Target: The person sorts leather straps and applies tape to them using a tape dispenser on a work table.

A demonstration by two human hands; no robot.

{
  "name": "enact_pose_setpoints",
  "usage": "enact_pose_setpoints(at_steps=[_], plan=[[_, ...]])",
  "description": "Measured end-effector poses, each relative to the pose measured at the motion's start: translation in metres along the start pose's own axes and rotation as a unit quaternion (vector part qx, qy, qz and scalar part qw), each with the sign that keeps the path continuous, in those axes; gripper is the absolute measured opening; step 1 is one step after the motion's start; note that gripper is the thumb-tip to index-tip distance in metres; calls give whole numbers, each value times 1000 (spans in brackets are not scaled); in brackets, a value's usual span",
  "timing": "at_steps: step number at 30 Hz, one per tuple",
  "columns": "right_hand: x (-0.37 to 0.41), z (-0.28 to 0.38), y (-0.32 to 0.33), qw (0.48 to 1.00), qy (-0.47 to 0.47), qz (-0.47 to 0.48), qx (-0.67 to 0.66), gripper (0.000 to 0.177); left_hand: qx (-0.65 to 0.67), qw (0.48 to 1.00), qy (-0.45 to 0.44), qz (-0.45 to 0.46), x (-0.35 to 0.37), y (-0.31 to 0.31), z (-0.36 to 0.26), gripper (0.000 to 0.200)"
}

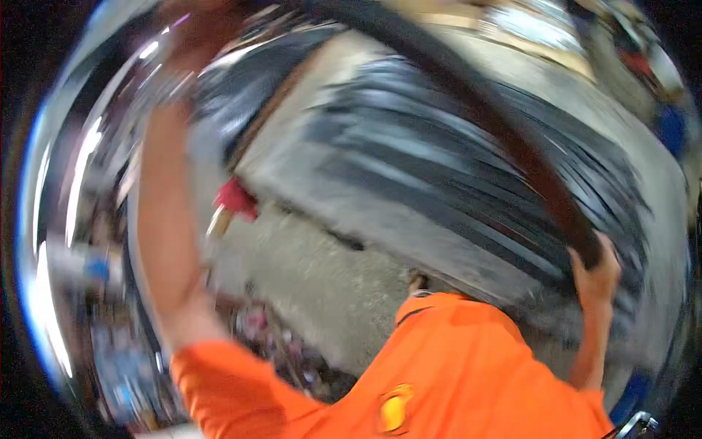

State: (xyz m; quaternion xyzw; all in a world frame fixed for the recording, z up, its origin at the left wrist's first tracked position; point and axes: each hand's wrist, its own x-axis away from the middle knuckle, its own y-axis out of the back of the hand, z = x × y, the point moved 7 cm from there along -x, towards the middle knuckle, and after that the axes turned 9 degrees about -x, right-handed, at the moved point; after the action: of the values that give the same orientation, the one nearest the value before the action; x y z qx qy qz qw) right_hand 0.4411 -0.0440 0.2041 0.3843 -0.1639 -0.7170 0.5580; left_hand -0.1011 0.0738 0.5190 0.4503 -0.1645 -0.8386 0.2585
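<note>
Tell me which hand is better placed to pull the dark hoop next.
Right, likely. The right hand grips the dark hoop at its lower end; the left hand is raised high, too blurred to show any hold.

Dark tyre [512, 139]: thin, curved, arcing diagonally overhead, motion-blurred.

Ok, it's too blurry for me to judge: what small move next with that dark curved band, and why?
Probably steady it first: the right hand grips the lower end of the dark curved band, while the left hand is raised, its grip lost in blur.
</note>
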Motion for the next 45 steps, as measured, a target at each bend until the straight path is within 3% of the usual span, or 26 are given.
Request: enact_pose_setpoints(at_steps=[3, 4, 5, 8, 9, 10, 12, 16, 18, 19, 20, 22, 23, 24, 26, 27, 29, 31, 33, 34, 35, 36, 37, 38, 41, 45], plan=[[3, -10, 14, 999, 41, 17, 26, 61, 11, 997, -44, 61, 21, -49, 22, 42], [7, -7, 34, 991, 108, -14, 73, 61, 23, 995, -61, 74, 29, -68, 17, 44], [10, -16, 54, 988, 96, -30, 120, 61, 32, 993, -76, 89, 40, -86, 13, 45], [21, -19, 117, 968, 71, -54, 235, 58, 33, 983, -129, 128, 83, -139, -46, 48], [24, -18, 134, 957, 70, -52, 278, 59, 109, 979, -152, 78, 88, -136, -81, 47], [28, -15, 151, 944, 74, -48, 317, 59, 137, 975, -85, 154, 99, -165, -95, 44], [31, -6, 188, 922, 70, -62, 375, 60, 144, 969, -62, 189, 90, -162, -146, 45], [38, 13, 230, 874, 95, -90, 469, 55, 199, 971, -71, 111, 89, -157, -182, 43], [49, 0, 218, 872, 88, -89, 474, 53, 227, 966, -105, 68, 109, -162, -201, 39], [57, -17, 198, 883, 64, -59, 462, 46, 240, 949, -111, 172, 117, -167, -224, 30], [66, -38, 172, 889, 84, -44, 449, 37, 264, 931, -140, 210, 143, -186, -237, 24], [89, -93, 105, 908, 44, 8, 416, 25, 270, 926, -154, 214, 199, -210, -270, 21], [103, -127, 68, 918, 8, 42, 394, 19, 248, 894, -155, 340, 233, -231, -291, 23], [117, -158, 30, 922, -37, 83, 376, 15, 225, 880, -172, 382, 277, -260, -308, 30], [150, -200, -36, 934, -36, 113, 336, 22, 176, 844, -188, 471, 321, -281, -344, 50], [156, -195, -43, 949, 35, 43, 310, 29, 161, 835, -169, 499, 338, -296, -348, 58], [153, -197, -46, 958, 9, 30, 286, 41, 245, 797, -117, 539, 346, -303, -348, 62], [139, -198, -55, 946, -67, 106, 298, 40, 207, 828, -145, 501, 335, -287, -349, 67], [142, -205, -61, 935, -83, 163, 303, 55, 277, 789, -123, 535, 311, -267, -356, 68], [152, -244, -68, 931, -74, 190, 303, 70, 291, 796, -118, 517, 307, -259, -365, 69], [156, -248, -69, 933, -26, 172, 316, 62, 308, 802, -124, 496, 305, -254, -378, 71], [161, -273, -72, 932, -46, 178, 313, 53, 358, 811, -119, 448, 305, -244, -392, 80], [153, -270, -72, 924, -81, 229, 295, 50, 370, 796, -116, 464, 303, -238, -411, 82], [155, -285, -73, 919, -90, 241, 300, 51, 346, 794, -119, 486, 307, -232, -435, 83], [150, -306, -75, 911, -73, 248, 321, 51, 380, 838, -34, 390, 316, -218, -475, 81], [154, -297, -90, 902, -81, 267, 329, 53, 367, 851, -5, 375, 336, -225, -464, 77]])
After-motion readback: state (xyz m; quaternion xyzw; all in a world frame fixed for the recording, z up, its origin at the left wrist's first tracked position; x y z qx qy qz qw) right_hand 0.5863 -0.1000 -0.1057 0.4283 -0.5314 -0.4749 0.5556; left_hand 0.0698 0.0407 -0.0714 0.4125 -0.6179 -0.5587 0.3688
